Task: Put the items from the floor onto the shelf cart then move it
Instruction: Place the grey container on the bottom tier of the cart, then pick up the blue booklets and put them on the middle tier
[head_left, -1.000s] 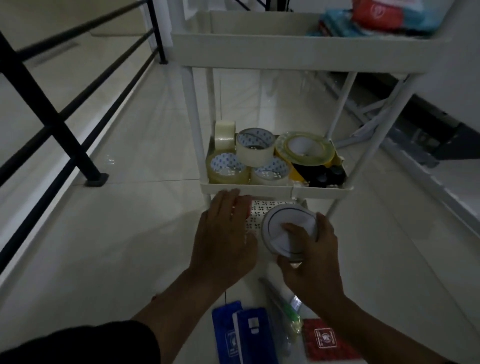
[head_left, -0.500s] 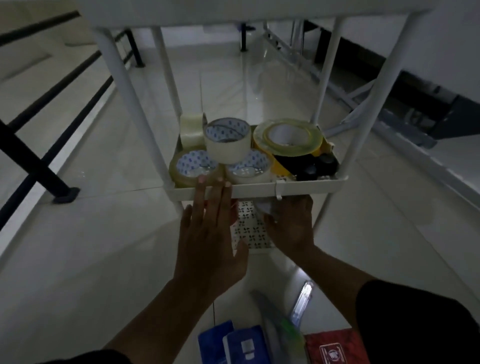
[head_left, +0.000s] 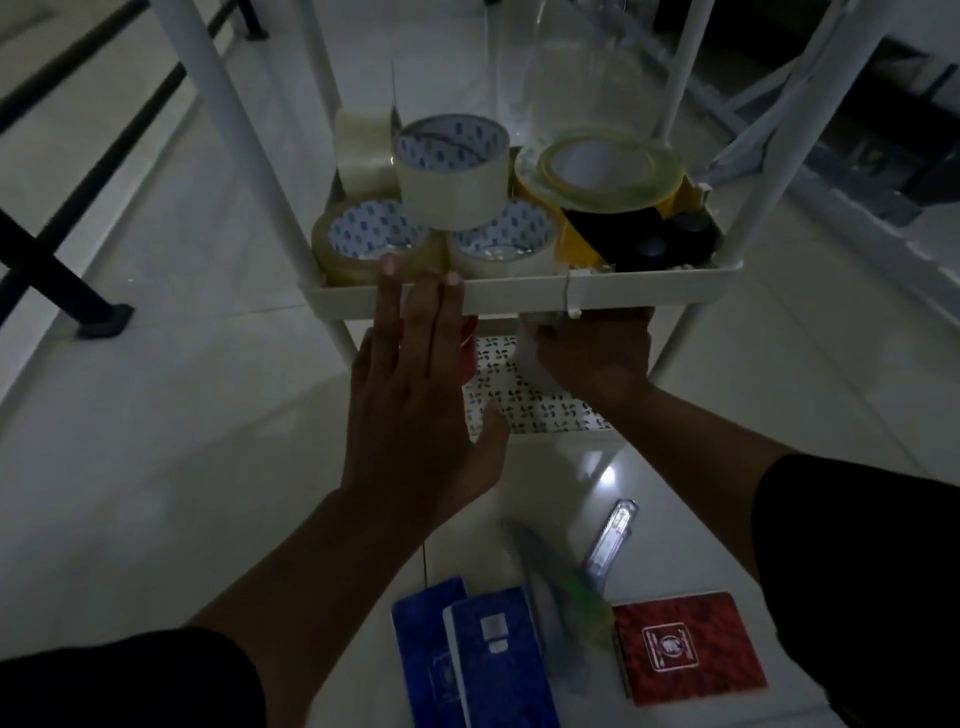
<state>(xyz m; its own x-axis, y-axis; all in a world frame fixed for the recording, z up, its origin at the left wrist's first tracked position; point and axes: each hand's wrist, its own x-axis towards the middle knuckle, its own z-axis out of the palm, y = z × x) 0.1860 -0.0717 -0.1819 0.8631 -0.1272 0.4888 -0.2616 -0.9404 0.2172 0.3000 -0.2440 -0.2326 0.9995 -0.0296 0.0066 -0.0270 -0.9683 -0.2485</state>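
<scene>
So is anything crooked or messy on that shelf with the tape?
A bit. One white tape roll is perched on top of two others, and the big yellow roll leans tilted on the black things. Nothing looks spilled or broken.

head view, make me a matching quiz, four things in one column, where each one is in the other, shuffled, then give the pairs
Things:
1. red notebook
2. tape rolls
3. left hand
4. right hand

Places:
A. piled in the cart's middle tray
B. reaching under that tray, over the perforated bottom shelf
C. on the floor, right of the blue booklets
D. open, fingertips at the tray's front rim

Pairs: 1-C, 2-A, 3-D, 4-B
</scene>
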